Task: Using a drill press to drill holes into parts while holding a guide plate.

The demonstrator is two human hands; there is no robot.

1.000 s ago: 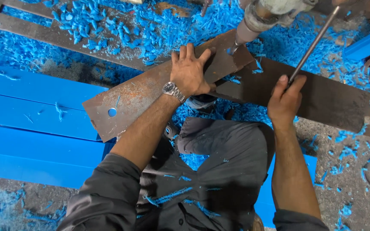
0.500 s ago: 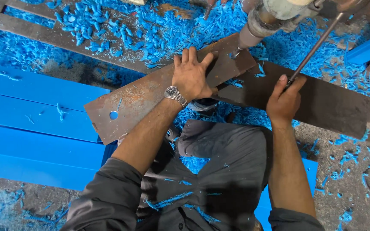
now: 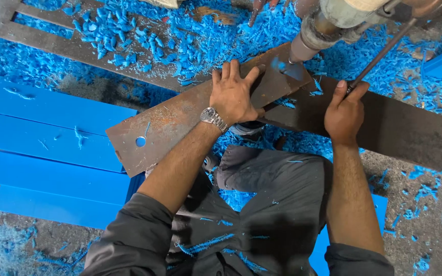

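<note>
My left hand (image 3: 234,94) lies flat, fingers spread and unclenched, pressing down on the rusty metal plate (image 3: 180,120), which sits tilted across the dark steel bar (image 3: 400,128). There's a round hole (image 3: 140,141) near the plate's lower left end. The drill chuck (image 3: 303,43) meets the plate's upper right end, just past my fingertips. My right hand (image 3: 344,115) is curled tight around the lower end of the thin metal lever rod (image 3: 379,53), which slants up toward the machine. Blue shavings (image 3: 144,30) lie heaped all about, and blue planks (image 3: 47,128) lie side by side to my left. My grey trousers (image 3: 277,204) fill the bottom.
</note>
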